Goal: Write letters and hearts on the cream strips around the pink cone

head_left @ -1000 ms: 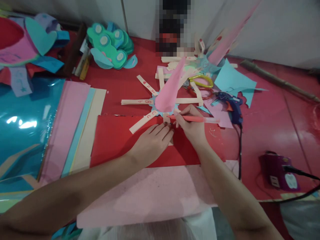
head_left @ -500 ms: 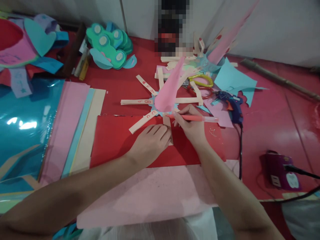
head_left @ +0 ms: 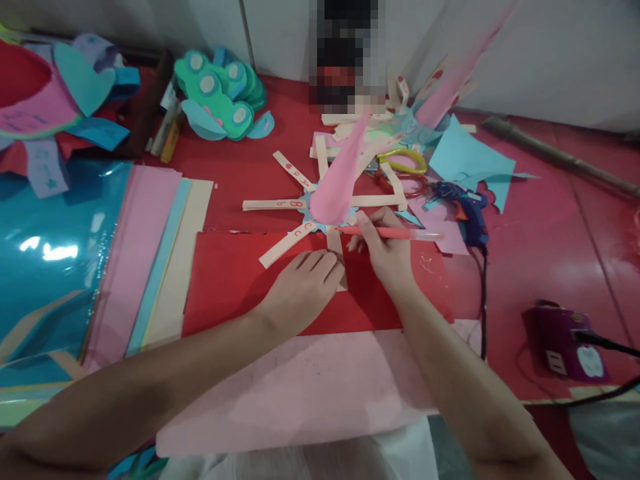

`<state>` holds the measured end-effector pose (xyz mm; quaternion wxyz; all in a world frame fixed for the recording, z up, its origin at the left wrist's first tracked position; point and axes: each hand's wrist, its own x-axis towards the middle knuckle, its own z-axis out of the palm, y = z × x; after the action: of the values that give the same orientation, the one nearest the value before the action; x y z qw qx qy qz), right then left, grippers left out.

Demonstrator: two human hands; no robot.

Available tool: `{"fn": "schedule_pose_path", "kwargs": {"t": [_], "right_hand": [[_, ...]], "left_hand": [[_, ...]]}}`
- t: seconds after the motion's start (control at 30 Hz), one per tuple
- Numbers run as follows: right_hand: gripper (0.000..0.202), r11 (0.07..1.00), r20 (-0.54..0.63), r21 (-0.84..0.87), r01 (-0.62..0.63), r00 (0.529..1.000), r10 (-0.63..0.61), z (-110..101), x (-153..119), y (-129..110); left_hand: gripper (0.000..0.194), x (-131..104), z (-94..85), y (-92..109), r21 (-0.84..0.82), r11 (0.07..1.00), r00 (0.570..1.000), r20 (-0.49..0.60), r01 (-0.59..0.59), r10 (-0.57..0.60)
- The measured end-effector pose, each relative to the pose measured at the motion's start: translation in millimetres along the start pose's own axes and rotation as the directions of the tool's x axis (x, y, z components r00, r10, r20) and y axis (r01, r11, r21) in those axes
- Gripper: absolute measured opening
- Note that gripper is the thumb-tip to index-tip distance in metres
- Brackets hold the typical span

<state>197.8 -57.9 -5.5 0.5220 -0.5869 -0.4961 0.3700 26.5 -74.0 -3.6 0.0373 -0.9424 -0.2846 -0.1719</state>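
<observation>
**Holding orange pen to cream strip, R hand**

R thumb & fingers closed on pen, tip at strip's upper end; can't tell if it's touching. L hand palm-down over same strip, fingers tog. & slightly bent, thumb hidden; can't tell if it grips or just presses. Strip runs from blue scalloped base onto red sheet. Pink cone stands on base, tilted R in view; lettered strips (A, B, C) fan out L. Yellow-handled scissors & blue glue gun nr R hand.
</observation>
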Motion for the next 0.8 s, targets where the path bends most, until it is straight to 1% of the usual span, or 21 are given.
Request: {"fn": "schedule_pose_path", "kwargs": {"t": [0.13,0.23,0.33,0.47,0.63,0.8], "right_hand": [[0.031,1.0,0.017,-0.011,0.022,1.0,-0.022,0.2,-0.2,0.5],[0.033,0.999,0.045,0.003,0.044,0.998,-0.044,1.0,-0.4,-0.2],[0.033,0.998,0.054,-0.021,0.06,0.997,-0.059,1.1,-0.9,0.4],[0.029,0.999,0.057,-0.026,0.033,0.998,-0.032,0.7,-2.1,2.0],[0.031,0.999,0.075,-0.039,0.026,0.997,-0.023,0.2,-1.9,2.3],[0.03,0.997,0.072,-0.068,0.021,0.997,-0.016,-1.1,-1.9,3.9]], "left_hand": [[0.016,-1.3,-0.8,1.6,0.027,1.0,1.0,0.004,0.002,-0.002],[0.019,-1.3,-0.6,3.7,0.04,0.999,1.0,-0.001,0.003,-0.003],[0.021,-0.5,-0.7,5.4,0.048,0.999,1.0,-0.005,0.001,0.0],[0.018,0.8,-1.7,6.4,0.071,0.997,0.999,-0.037,-0.003,0.006],[0.019,1.8,-2.6,5.9,0.083,0.997,0.998,-0.061,-0.004,0.009],[0.021,1.5,-2.7,6.8,0.085,0.996,0.999,-0.033,0.009,-0.006]]}}
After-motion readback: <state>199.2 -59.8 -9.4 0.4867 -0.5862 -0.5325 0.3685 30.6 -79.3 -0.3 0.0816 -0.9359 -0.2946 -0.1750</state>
